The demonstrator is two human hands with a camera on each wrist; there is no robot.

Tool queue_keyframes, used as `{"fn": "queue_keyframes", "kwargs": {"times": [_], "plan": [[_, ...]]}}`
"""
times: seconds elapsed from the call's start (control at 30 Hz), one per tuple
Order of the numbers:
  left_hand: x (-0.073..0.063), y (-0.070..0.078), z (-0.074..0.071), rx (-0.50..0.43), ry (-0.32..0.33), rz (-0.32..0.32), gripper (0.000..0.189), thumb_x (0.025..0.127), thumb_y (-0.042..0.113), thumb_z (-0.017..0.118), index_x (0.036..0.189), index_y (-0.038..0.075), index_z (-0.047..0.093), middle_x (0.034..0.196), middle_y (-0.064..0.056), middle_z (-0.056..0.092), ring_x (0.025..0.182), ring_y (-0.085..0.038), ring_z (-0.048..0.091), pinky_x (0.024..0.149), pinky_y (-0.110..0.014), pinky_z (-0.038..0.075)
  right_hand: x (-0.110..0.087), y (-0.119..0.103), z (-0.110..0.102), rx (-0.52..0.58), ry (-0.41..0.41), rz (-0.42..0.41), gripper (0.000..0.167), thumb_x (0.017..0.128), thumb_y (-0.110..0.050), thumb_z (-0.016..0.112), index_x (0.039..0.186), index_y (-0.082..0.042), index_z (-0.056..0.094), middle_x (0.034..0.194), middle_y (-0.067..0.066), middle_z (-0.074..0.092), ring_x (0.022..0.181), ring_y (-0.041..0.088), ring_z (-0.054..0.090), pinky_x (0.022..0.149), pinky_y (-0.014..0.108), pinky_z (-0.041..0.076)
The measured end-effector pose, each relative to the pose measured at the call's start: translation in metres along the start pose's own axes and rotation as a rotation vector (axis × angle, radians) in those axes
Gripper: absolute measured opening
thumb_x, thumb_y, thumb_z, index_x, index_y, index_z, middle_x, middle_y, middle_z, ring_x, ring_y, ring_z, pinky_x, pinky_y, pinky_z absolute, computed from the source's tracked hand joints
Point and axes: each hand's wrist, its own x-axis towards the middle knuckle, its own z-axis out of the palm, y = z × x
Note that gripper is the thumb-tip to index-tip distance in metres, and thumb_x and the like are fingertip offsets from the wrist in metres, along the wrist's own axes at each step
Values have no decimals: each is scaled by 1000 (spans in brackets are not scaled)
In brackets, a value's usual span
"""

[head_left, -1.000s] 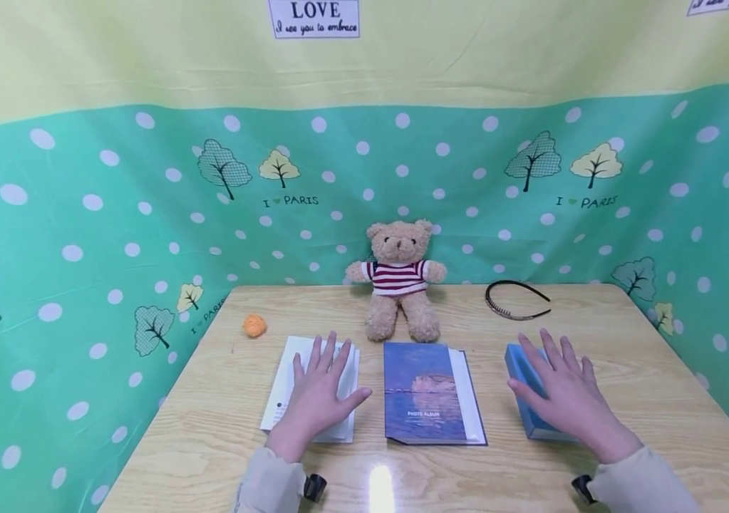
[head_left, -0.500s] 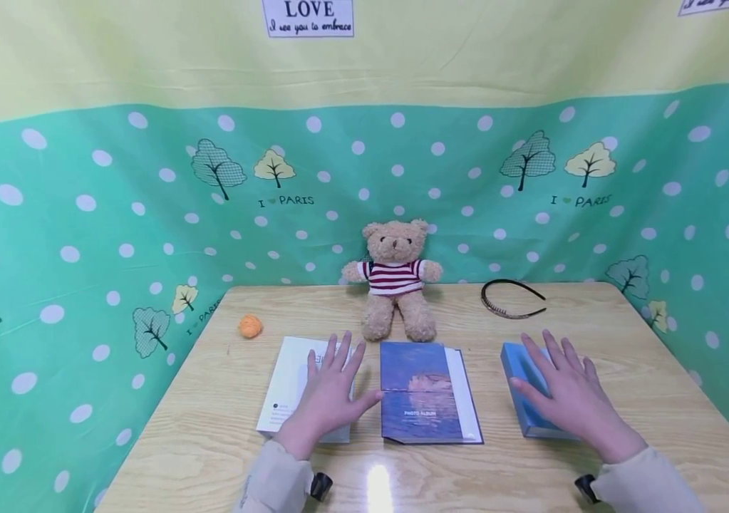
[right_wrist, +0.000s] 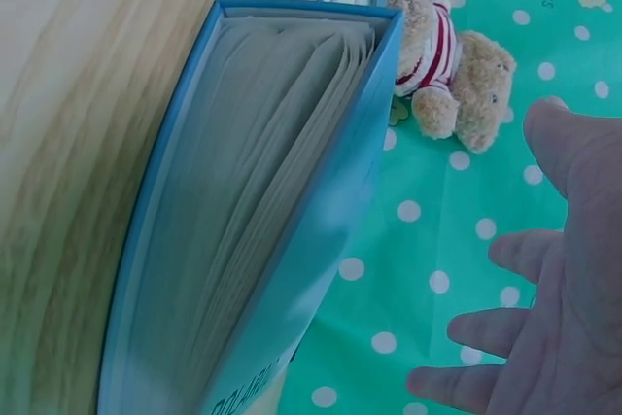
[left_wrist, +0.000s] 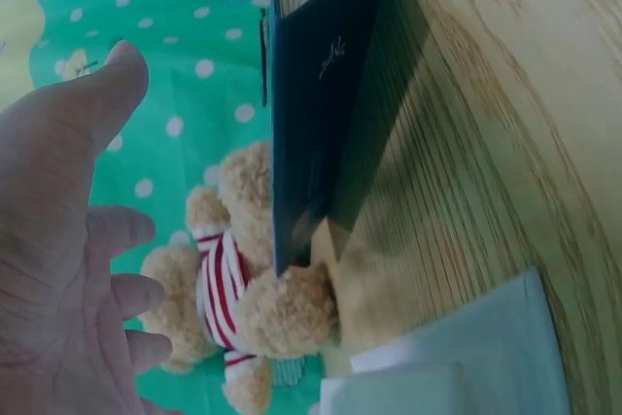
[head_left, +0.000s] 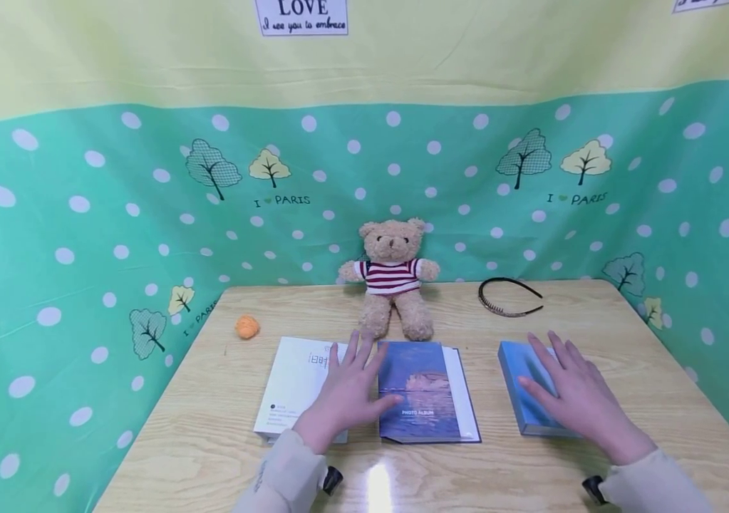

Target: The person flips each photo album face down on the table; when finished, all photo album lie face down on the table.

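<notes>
My left hand (head_left: 348,392) is spread with straight fingers above the gap between a white book (head_left: 290,385) and a blue photo album (head_left: 415,392). In the left wrist view a space shows between this hand and the album's dark spine (left_wrist: 326,94). Over on the right, my right hand (head_left: 578,402) hovers with fingers spread above a light blue album (head_left: 521,388). From the right wrist view its thick pages (right_wrist: 243,182) face me, and the hand is apart from its cover. Neither hand holds anything.
A teddy bear (head_left: 393,278) in a striped shirt sits at the back of the table (head_left: 178,456). An orange ball (head_left: 246,327) lies back left, a black headband (head_left: 508,298) back right. Green dotted cloth (head_left: 338,178) hangs behind.
My left hand has moved right, from over the white book toward the photo album, uncovering more of the white book. My right hand has shifted slightly right over the light blue album.
</notes>
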Motion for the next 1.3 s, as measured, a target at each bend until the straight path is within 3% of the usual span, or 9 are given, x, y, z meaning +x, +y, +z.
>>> {"fn": "queue_keyframes", "kwargs": {"times": [0.27,0.5,0.7,1.0,1.3], "plan": [[11,17,-1,-35,-23,71,87,86,63,58,154,14,32,160,-19,17,146,-41,7,108,-70,17,-7,8,0,-3,17,-9,80,96,-52,53,156,-8,22,151,36,24,129,59,30,95,76,26],[21,33,0,-15,-85,118,88,88,65,53,156,18,24,161,-16,14,146,-40,6,110,-66,18,-12,14,2,-14,-6,31,81,95,-55,52,155,-7,23,149,38,25,128,59,31,96,75,29],[27,44,1,-62,-118,153,88,89,66,51,157,19,19,161,-17,11,146,-41,7,112,-64,15,-17,18,3,-1,-24,57,83,95,-55,52,155,-7,22,148,39,24,128,60,31,94,75,30],[38,62,-1,-137,-147,176,88,88,72,46,157,26,18,163,-12,6,147,-38,5,112,-63,15,-22,24,2,25,-36,61,81,96,-53,53,155,-6,22,148,39,23,127,61,30,93,75,31],[48,79,-1,-126,-179,213,86,89,73,42,157,29,14,163,-8,2,148,-33,1,113,-58,21,-27,27,1,66,-39,84,80,96,-50,53,155,-7,21,148,41,21,126,63,29,90,78,30]]}}
